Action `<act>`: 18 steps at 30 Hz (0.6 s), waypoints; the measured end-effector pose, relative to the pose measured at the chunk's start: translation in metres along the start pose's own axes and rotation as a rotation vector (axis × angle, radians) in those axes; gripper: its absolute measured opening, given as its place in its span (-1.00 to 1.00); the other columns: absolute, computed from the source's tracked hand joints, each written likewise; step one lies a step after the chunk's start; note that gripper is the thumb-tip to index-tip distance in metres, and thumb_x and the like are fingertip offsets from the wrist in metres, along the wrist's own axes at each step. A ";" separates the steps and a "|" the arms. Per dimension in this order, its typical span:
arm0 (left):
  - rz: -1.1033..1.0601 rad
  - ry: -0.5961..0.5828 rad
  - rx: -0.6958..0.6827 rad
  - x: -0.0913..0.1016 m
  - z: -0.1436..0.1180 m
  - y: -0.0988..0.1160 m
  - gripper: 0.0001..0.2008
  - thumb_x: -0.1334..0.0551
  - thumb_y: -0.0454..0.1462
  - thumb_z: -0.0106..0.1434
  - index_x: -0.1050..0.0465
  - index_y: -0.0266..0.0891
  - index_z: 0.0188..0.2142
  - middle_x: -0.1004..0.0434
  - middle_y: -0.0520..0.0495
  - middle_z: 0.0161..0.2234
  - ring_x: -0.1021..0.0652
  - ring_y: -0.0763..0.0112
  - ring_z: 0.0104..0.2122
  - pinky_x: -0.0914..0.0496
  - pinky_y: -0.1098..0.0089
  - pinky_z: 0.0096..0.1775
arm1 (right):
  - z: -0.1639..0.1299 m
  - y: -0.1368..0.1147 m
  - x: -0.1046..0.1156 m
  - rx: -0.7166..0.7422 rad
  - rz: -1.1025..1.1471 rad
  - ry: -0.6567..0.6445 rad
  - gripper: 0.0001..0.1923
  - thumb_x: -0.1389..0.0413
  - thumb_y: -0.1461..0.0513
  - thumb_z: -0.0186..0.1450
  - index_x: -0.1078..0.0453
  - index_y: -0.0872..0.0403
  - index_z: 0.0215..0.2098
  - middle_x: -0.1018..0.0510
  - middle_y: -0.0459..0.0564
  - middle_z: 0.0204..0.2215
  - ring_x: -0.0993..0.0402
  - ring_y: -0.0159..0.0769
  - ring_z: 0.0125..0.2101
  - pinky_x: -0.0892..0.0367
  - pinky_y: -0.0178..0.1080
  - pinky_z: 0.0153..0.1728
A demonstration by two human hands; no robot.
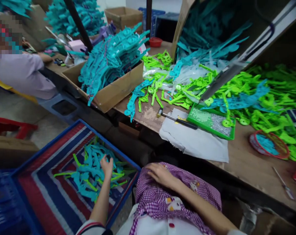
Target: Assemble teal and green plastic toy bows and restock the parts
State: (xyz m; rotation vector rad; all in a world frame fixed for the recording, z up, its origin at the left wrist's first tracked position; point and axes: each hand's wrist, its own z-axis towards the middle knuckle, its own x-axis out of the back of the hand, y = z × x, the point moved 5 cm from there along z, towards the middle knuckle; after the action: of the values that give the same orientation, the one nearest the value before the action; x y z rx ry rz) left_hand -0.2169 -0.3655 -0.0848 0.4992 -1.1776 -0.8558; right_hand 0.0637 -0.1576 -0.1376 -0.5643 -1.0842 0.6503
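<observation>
Below, left hand [106, 165] on teal plastic parts [89, 174], tangled, flat.

No legible text, label, brand, number or sign appears anywhere in this view. The cardboard boxes [113, 89] on the counter [248, 160] show plain brown faces, and the striped lining of the blue crate [47, 182] carries only coloured bands, no lettering.

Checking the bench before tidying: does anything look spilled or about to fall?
Yes. A teal plastic piece droops over the table edge beside the overfilled cardboard box, and green pieces lie loosely scattered over the tabletop.
</observation>
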 end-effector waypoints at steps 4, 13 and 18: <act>-0.220 0.093 -0.512 -0.044 -0.016 0.135 -0.58 -0.22 -0.28 0.23 -0.35 -0.27 0.09 -0.32 -0.31 0.10 -0.50 0.18 0.03 -0.41 0.21 0.11 | -0.056 0.000 0.044 -0.067 0.116 0.191 -0.68 0.04 0.13 0.49 -0.45 0.02 0.09 -0.57 0.04 -0.06 -0.49 -0.24 -0.04 -0.36 -0.15 0.07; -0.035 -0.128 -1.137 -0.127 -0.075 0.321 -0.56 -0.26 -0.25 0.25 -0.40 -0.25 0.13 -0.33 -0.35 0.16 -0.35 0.01 0.22 -0.21 0.04 0.27 | -0.095 0.057 0.118 -0.213 0.146 0.781 -0.70 0.01 0.16 0.45 -0.52 0.09 -0.04 -0.62 0.08 -0.13 -0.55 -0.23 -0.11 -0.42 -0.17 -0.02; 0.351 0.138 -0.733 -0.098 0.036 0.344 -0.16 -0.41 -0.16 0.14 -0.16 -0.46 0.30 -0.11 -0.64 0.29 -0.16 -0.40 0.30 -0.04 -0.34 0.21 | -0.147 0.077 0.127 -0.322 0.260 1.027 -0.69 -0.03 0.10 0.41 -0.55 0.08 -0.14 -0.64 0.08 -0.20 -0.58 -0.21 -0.17 -0.45 -0.18 -0.07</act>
State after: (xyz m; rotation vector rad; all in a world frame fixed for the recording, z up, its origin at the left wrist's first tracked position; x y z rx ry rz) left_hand -0.1549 -0.0784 0.1223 -0.2408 -0.7198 -0.8588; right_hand 0.2247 -0.0277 -0.1668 -1.1634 -0.1348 0.3119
